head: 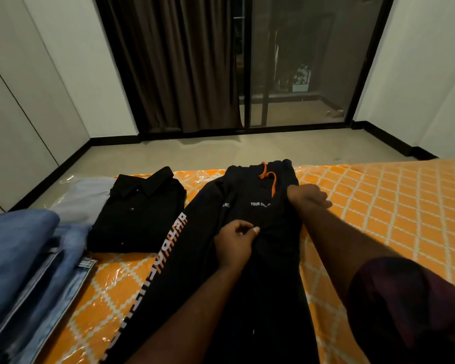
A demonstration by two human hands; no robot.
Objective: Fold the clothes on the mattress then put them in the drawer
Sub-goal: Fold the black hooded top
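Note:
Black track pants with an orange drawstring and orange-white lettering down one leg lie lengthwise on the orange patterned mattress. My left hand pinches a bunch of the black fabric near the crotch. My right hand grips the right edge of the pants just below the waistband. A folded black shirt lies to the left of the pants. Folded blue jeans are stacked at the left edge, with a pale blue folded garment behind them.
The mattress is wrapped in clear plastic and sits on a beige floor. White wardrobe doors line the left wall. A dark curtain and a glass sliding door stand ahead. No drawer is in view.

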